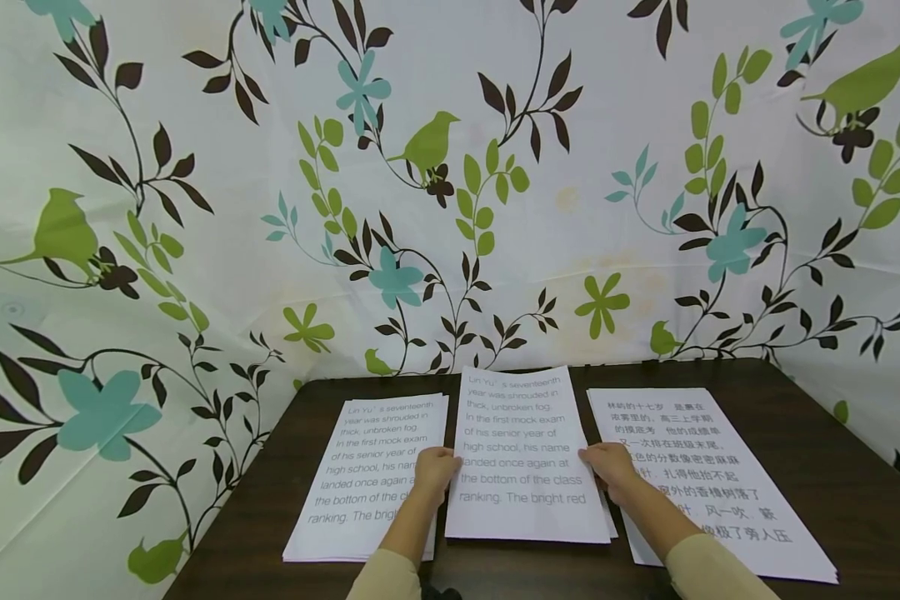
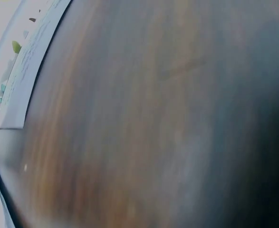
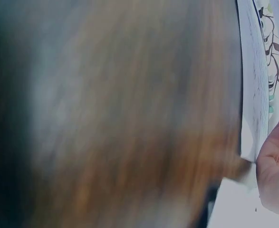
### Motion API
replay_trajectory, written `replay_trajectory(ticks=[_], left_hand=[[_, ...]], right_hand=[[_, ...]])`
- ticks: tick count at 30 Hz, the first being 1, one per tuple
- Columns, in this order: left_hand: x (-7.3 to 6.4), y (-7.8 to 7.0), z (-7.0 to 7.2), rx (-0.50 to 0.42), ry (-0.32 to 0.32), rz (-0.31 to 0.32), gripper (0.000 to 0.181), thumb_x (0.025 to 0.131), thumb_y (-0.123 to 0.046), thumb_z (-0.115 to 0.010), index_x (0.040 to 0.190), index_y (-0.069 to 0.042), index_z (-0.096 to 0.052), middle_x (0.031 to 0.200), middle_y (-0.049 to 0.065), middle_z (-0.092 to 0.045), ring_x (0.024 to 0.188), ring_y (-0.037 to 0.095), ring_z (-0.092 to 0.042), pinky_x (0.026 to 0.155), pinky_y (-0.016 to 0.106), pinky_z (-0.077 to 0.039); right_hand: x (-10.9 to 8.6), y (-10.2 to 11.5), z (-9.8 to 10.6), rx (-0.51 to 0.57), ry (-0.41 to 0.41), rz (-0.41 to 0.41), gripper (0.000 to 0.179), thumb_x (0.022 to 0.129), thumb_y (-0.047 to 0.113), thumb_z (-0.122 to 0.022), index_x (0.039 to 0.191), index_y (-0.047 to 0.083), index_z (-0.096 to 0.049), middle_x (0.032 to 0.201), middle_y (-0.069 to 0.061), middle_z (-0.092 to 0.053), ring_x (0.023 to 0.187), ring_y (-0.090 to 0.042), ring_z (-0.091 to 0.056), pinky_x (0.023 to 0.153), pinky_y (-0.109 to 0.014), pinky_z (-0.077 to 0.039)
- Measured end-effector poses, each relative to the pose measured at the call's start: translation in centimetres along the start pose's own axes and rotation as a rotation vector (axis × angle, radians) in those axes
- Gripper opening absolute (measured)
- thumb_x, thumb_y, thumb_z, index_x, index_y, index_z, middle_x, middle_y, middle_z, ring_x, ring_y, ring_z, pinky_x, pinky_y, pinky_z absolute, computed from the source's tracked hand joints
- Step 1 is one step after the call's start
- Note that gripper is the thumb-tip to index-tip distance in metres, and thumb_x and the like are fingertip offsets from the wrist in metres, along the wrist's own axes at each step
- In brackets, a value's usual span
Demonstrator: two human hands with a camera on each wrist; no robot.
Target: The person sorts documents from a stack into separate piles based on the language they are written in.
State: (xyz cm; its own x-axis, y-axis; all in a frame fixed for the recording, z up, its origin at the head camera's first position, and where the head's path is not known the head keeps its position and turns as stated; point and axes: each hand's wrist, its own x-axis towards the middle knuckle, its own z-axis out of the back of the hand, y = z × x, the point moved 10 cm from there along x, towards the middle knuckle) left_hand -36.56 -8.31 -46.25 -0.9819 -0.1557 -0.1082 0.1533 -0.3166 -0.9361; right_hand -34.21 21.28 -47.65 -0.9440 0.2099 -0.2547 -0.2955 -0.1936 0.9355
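In the head view my left hand (image 1: pixel 437 473) and right hand (image 1: pixel 610 467) grip the side edges of a white sheet of paper (image 1: pixel 521 467) printed with grey English text. The sheet faces me, and another page's corner shows beneath it at the lower right. Beside my left hand lies a stack of printed pages (image 1: pixel 367 467) with the same text, partly covered by that hand and forearm. My right forearm crosses over a stack of pages with Chinese text (image 1: pixel 757 500). The right wrist view catches my right hand (image 3: pixel 274 173) at its right edge, thumb against paper.
A dark brown wooden table (image 1: pixel 247 508) carries the papers. Behind it hangs a white cloth (image 1: pixel 217 275) patterned with leaves, birds and flowers. Much of both wrist views is blurred tabletop.
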Motion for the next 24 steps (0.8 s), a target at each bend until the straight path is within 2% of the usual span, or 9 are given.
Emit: replay_trajectory(ticks=[4, 11, 24], left_hand=[[0.2, 0.2, 0.7, 0.017, -0.004, 0.003, 0.018, 0.075, -0.001, -0.058, 0.089, 0.009, -0.06, 0.075, 0.01, -0.056, 0.067, 0.019, -0.053, 0.058, 0.03, -0.045], [0.5, 0.5, 2.1, 0.07, 0.009, 0.029, 0.023, 0.076, -0.006, -0.058, 0.095, 0.008, -0.059, 0.082, 0.01, -0.058, 0.074, 0.021, -0.056, 0.064, 0.034, -0.047], [0.7, 1.2, 6.0, 0.07, -0.038, 0.044, 0.027, 0.078, -0.008, -0.056, 0.099, 0.009, -0.057, 0.089, 0.014, -0.058, 0.08, 0.024, -0.057, 0.066, 0.032, -0.047]], right_hand=[[-0.1, 0.3, -0.6, 0.032, 0.0, -0.003, 0.024, 0.083, 0.007, -0.047, 0.095, -0.013, -0.052, 0.072, -0.011, -0.055, 0.058, -0.017, -0.049, 0.052, -0.026, -0.04], [0.1, 0.5, -2.0, 0.04, 0.013, -0.007, 0.028, 0.083, 0.008, -0.047, 0.101, -0.013, -0.052, 0.075, -0.012, -0.057, 0.061, -0.018, -0.053, 0.053, -0.027, -0.042], [-0.3, 2.0, -5.3, 0.076, 0.009, 0.011, 0.023, 0.081, 0.007, -0.048, 0.091, -0.012, -0.057, 0.073, -0.013, -0.056, 0.054, -0.017, -0.051, 0.046, -0.024, -0.039]])
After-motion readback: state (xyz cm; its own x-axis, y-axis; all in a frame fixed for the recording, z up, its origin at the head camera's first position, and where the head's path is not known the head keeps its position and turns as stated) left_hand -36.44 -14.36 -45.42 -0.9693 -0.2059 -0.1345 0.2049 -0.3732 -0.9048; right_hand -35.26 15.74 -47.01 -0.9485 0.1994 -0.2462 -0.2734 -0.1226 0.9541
